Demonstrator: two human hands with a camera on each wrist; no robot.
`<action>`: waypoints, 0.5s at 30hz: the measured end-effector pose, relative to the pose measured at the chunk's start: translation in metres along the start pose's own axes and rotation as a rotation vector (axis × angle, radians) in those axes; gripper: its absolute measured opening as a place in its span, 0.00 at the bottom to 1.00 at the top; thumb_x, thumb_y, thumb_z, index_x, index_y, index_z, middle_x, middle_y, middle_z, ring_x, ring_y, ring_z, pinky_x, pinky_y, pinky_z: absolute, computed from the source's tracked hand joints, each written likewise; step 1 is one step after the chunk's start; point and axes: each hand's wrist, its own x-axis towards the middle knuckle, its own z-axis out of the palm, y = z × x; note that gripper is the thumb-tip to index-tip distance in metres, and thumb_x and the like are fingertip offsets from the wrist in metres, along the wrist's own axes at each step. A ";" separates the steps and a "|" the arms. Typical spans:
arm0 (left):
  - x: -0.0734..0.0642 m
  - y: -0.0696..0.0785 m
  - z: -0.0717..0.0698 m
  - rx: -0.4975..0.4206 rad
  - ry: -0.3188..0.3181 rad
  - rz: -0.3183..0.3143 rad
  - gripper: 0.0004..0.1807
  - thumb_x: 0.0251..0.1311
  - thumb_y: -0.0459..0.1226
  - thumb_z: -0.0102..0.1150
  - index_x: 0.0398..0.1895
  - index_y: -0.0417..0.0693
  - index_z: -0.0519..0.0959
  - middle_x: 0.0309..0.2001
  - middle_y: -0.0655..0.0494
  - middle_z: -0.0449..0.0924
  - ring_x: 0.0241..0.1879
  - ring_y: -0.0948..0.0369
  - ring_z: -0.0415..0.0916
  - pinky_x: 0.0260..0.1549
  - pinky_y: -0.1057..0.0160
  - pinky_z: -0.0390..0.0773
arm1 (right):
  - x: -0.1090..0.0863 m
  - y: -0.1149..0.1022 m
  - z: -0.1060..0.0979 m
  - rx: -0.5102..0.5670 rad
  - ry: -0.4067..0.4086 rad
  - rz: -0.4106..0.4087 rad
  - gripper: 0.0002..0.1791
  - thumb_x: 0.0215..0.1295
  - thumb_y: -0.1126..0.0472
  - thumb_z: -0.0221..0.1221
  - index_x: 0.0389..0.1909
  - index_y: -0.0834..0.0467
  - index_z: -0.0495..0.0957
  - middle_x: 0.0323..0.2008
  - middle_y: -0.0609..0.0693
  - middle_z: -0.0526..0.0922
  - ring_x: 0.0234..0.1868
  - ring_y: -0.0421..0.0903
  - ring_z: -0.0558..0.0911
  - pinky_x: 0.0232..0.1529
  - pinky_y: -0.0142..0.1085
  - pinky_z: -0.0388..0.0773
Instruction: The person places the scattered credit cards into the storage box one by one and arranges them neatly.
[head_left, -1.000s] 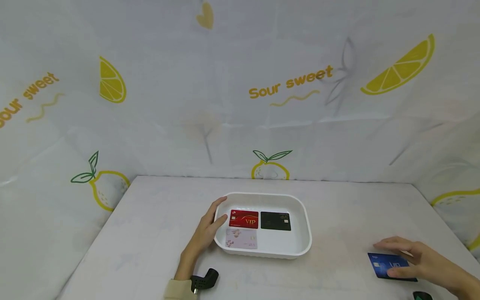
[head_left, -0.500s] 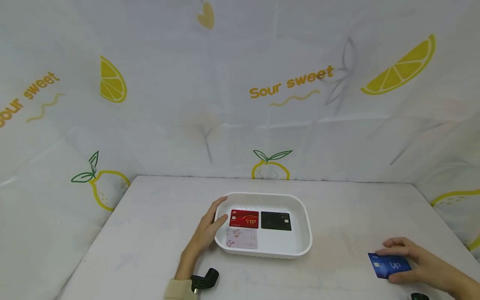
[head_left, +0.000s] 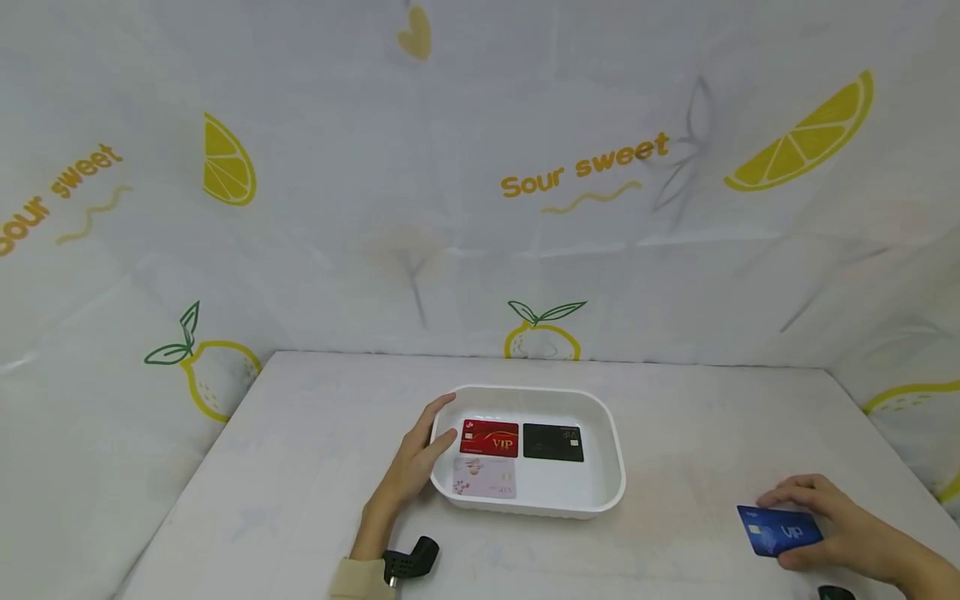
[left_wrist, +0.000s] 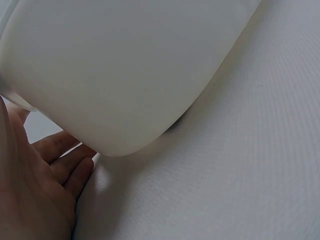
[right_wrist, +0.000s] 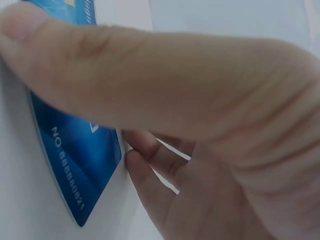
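My left hand (head_left: 408, 467) holds the left end of a white plastic tray (head_left: 551, 487), thumb over the rim and fingers along the outer wall (left_wrist: 125, 75). Inside the tray lie a red VIP card (head_left: 489, 450), a black VIP card (head_left: 543, 443) to its right, and a pale pink floral card (head_left: 483, 479) below the red one. Far to the right, my right hand (head_left: 843, 527) pinches a blue VIP card (head_left: 772, 532) between thumb and fingers at its long edges. In the right wrist view the thumb (right_wrist: 125, 75) hides much of the blue card (right_wrist: 75, 160).
The tray stands mid-table on a white tabletop (head_left: 675, 433). A white lemon-print sheet (head_left: 337, 208) rises behind and at both sides. Black wrist cameras sit at the left wrist (head_left: 411, 560) and the right wrist (head_left: 836, 592).
The right hand's fingers have drawn in from being spread over the blue card to pinching its edges. The card has hardly shifted, and the left hand and tray stay put.
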 end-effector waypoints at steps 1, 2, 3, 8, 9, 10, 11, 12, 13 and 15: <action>0.000 0.000 0.000 -0.002 -0.001 0.000 0.30 0.74 0.42 0.50 0.78 0.59 0.62 0.79 0.51 0.60 0.81 0.49 0.52 0.79 0.39 0.52 | 0.000 0.000 -0.001 0.006 -0.002 0.003 0.34 0.59 0.51 0.73 0.59 0.66 0.76 0.58 0.72 0.60 0.52 0.66 0.71 0.45 0.55 0.78; 0.000 0.001 0.000 -0.004 -0.003 0.000 0.30 0.74 0.42 0.50 0.78 0.59 0.62 0.79 0.51 0.60 0.81 0.49 0.52 0.79 0.40 0.52 | 0.001 -0.001 -0.001 0.000 -0.004 0.011 0.34 0.58 0.51 0.73 0.59 0.67 0.76 0.58 0.72 0.61 0.52 0.66 0.71 0.45 0.56 0.78; 0.000 0.001 0.000 -0.001 -0.003 0.000 0.30 0.74 0.42 0.50 0.78 0.59 0.62 0.79 0.51 0.60 0.81 0.49 0.53 0.79 0.40 0.52 | 0.001 -0.002 -0.001 -0.003 -0.007 0.015 0.34 0.59 0.51 0.73 0.59 0.68 0.76 0.57 0.73 0.61 0.52 0.66 0.70 0.45 0.56 0.78; 0.001 -0.001 0.001 0.009 0.001 -0.001 0.30 0.74 0.42 0.49 0.78 0.60 0.62 0.80 0.50 0.60 0.81 0.48 0.52 0.79 0.38 0.52 | 0.003 -0.007 -0.001 -0.062 -0.025 0.095 0.35 0.57 0.45 0.74 0.58 0.63 0.78 0.55 0.73 0.63 0.50 0.71 0.67 0.45 0.63 0.75; 0.001 -0.001 0.001 0.010 0.002 -0.002 0.30 0.74 0.42 0.49 0.78 0.60 0.62 0.80 0.50 0.60 0.81 0.47 0.53 0.78 0.38 0.52 | 0.004 -0.007 -0.001 -0.069 -0.029 0.107 0.35 0.56 0.45 0.74 0.57 0.62 0.78 0.55 0.74 0.63 0.50 0.72 0.66 0.45 0.65 0.74; 0.001 -0.002 0.001 0.009 0.003 -0.002 0.30 0.74 0.42 0.49 0.78 0.60 0.62 0.80 0.50 0.60 0.81 0.47 0.53 0.78 0.38 0.52 | 0.005 -0.008 -0.001 -0.078 -0.035 0.124 0.35 0.56 0.44 0.74 0.57 0.61 0.78 0.55 0.74 0.62 0.50 0.73 0.65 0.45 0.66 0.74; 0.001 -0.001 0.001 0.007 0.004 -0.003 0.30 0.74 0.42 0.49 0.78 0.60 0.62 0.80 0.50 0.60 0.81 0.47 0.53 0.78 0.38 0.52 | 0.005 -0.009 -0.001 -0.079 -0.039 0.132 0.34 0.56 0.44 0.74 0.57 0.60 0.78 0.55 0.75 0.61 0.50 0.75 0.63 0.45 0.66 0.73; 0.001 -0.002 0.001 0.007 0.004 -0.003 0.30 0.74 0.42 0.49 0.78 0.60 0.62 0.80 0.50 0.60 0.81 0.47 0.53 0.78 0.38 0.52 | 0.005 -0.010 -0.001 -0.077 -0.044 0.140 0.34 0.56 0.44 0.74 0.56 0.60 0.77 0.54 0.75 0.60 0.50 0.76 0.62 0.45 0.66 0.73; 0.001 -0.001 0.001 0.007 0.004 -0.004 0.30 0.74 0.42 0.49 0.78 0.60 0.62 0.80 0.51 0.60 0.81 0.48 0.53 0.78 0.38 0.53 | 0.005 -0.010 -0.001 -0.074 -0.049 0.145 0.34 0.56 0.44 0.74 0.56 0.60 0.77 0.54 0.75 0.60 0.50 0.77 0.61 0.45 0.67 0.73; 0.001 -0.001 0.000 0.009 0.003 -0.003 0.30 0.74 0.42 0.49 0.78 0.61 0.62 0.80 0.51 0.60 0.81 0.48 0.53 0.78 0.38 0.53 | 0.004 -0.011 -0.001 -0.065 -0.057 0.162 0.34 0.56 0.43 0.74 0.56 0.59 0.77 0.55 0.76 0.58 0.50 0.78 0.59 0.45 0.67 0.72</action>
